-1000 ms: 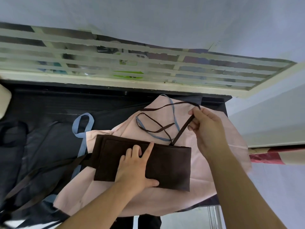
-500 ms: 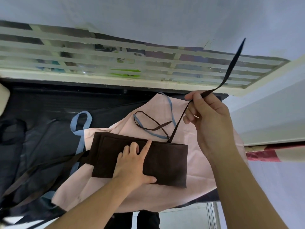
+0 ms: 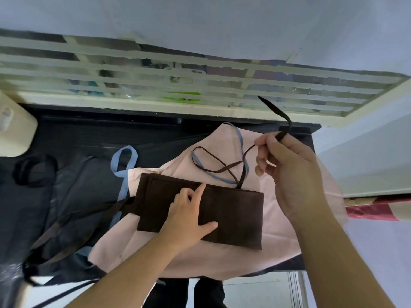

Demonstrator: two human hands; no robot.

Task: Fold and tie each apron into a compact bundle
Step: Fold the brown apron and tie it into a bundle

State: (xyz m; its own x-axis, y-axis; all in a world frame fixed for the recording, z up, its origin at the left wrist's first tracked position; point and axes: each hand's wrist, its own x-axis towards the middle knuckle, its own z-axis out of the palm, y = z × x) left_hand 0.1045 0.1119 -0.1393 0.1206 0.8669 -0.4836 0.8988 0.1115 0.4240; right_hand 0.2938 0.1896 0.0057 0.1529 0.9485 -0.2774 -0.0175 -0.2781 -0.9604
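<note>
Pinning the folded dark-brown fabric apron (image 3: 200,210) flat-fingered on the pink apron (image 3: 278,192), left hand (image 3: 189,218); right hand (image 3: 287,170) pinches its brown strap (image 3: 282,121), now drawn lower than half a second ago — wrapping looks next.

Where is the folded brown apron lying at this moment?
In the head view the folded brown apron lies centre frame on the pink apron, under the pressing left hand. The right hand pinches its brown strap beyond it.
</note>
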